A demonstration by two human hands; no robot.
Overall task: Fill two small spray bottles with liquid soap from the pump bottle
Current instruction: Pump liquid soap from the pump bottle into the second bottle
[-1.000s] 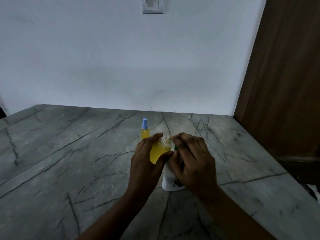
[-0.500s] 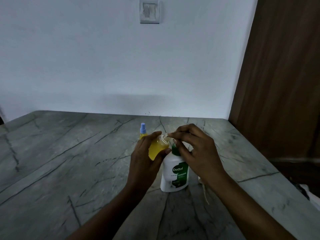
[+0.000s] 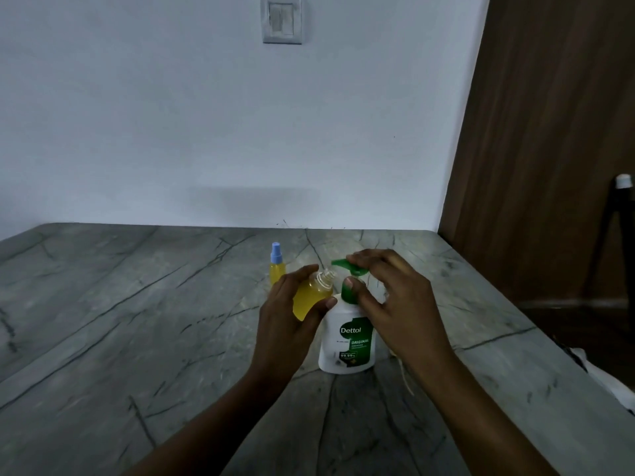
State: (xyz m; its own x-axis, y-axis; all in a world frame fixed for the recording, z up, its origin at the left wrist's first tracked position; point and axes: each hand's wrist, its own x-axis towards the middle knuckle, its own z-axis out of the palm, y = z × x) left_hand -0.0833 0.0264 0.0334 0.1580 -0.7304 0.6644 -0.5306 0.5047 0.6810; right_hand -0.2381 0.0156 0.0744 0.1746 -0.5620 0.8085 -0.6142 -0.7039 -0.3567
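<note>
Two hands engaged.

Left hand (image 3: 288,324): grips the uncapped spray bottle (image 3: 309,298), thumb on the near side, fingers on the far side. The bottle is held off the table, tilted with its open neck toward the pump. Yellow liquid reaches almost to the shoulder.

Right hand (image 3: 398,304): forefinger lies on top of the green pump head (image 3: 343,264), and the thumb presses the collar beneath it, so it holds the pump between them. The other fingers are loosely spread.

Change: half a second ago the fingers covered the pump head, with the spout at the bottle's neck. Now the head stands raised and in plain view, its spout just above and beside the neck, not touching it.

Judgement: one pump stroke has been let up. With the level this high, few strokes remain, if any, before capping.

The Dettol pump bottle (image 3: 347,341) stands upright on the grey marble table (image 3: 137,321), just right of the held bottle. The second spray bottle (image 3: 277,269) stands behind the left hand, blue cap on and also yellow, so it appears done. A thin pale tube (image 3: 405,376) lies by the right wrist, possibly the sprayer; I cannot tell.
</note>
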